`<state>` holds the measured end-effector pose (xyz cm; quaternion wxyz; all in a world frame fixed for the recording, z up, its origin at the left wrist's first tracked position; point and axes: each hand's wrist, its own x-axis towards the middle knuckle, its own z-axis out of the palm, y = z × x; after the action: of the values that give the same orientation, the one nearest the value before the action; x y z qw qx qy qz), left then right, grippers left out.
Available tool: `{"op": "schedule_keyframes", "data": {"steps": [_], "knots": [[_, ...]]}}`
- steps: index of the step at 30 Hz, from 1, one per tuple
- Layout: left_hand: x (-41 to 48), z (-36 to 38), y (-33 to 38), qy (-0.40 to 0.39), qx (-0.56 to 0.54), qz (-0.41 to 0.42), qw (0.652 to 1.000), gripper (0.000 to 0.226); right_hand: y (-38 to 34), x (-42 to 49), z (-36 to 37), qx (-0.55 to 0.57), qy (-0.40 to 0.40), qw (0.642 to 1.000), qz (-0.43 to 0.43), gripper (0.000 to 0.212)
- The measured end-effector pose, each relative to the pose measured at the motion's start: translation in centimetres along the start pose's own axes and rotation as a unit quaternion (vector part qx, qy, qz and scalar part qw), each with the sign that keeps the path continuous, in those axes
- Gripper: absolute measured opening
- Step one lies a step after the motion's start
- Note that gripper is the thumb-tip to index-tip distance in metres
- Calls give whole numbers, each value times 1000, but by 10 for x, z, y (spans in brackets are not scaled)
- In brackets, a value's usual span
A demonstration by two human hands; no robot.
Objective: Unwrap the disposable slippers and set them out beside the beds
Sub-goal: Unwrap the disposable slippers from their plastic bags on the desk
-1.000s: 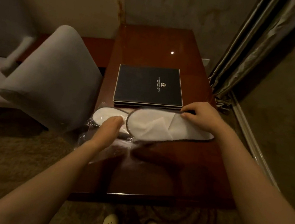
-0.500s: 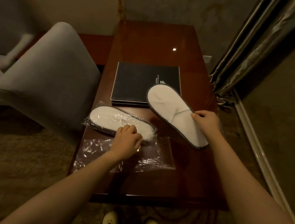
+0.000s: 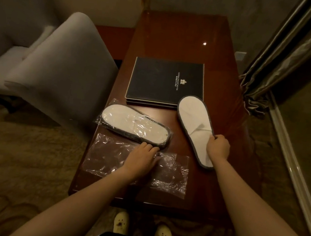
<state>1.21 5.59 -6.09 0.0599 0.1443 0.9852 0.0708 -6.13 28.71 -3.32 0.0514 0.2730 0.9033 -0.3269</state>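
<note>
An unwrapped white slipper (image 3: 193, 120) with a dark rim lies tilted on the right of the wooden table (image 3: 180, 36), its heel end overlapping the black folder. My right hand (image 3: 218, 147) is shut on its toe band. A second white slipper (image 3: 134, 126), still inside clear plastic, lies at the table's left. My left hand (image 3: 141, 159) rests flat, fingers apart, on the empty clear wrapper (image 3: 104, 156), fingertips touching the wrapped slipper's near edge.
A black hotel folder (image 3: 165, 79) lies mid-table. A grey upholstered chair (image 3: 64, 71) stands close at the table's left, another behind it. Curtains (image 3: 288, 51) hang at the right. Patterned carpet surrounds the table; my feet in yellow slippers (image 3: 142, 229) show below.
My right hand pulled the bare slipper out and swung it to the right side of the table. My left hand slid from the wrapped slipper down onto the empty wrapper.
</note>
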Motion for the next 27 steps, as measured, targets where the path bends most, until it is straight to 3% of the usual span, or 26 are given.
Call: {"op": "schedule_keyframes", "data": {"steps": [3,8,12,15,20,24,27], "knots": [[-3,-4,-1,32,4,-9,999,39,3,2,4,-66,15,998,-12,38],[1,-20,-14,61,-11,-28,998,42,0,-1,4,-57,52,996,-35,38],[18,-37,-32,41,1,-22,999,60,-14,-18,12,-60,96,976,-185,31],[39,-47,-44,-44,36,5,998,83,-30,-32,31,-51,5,960,-274,26],[76,-51,-51,-123,116,91,981,102,-44,-45,59,-54,-135,967,-209,31],[94,-46,-58,-190,124,135,964,106,-53,-44,72,-21,-152,980,-124,29],[97,-40,-67,-195,109,166,960,104,-59,-45,79,22,-131,990,-56,25]]}}
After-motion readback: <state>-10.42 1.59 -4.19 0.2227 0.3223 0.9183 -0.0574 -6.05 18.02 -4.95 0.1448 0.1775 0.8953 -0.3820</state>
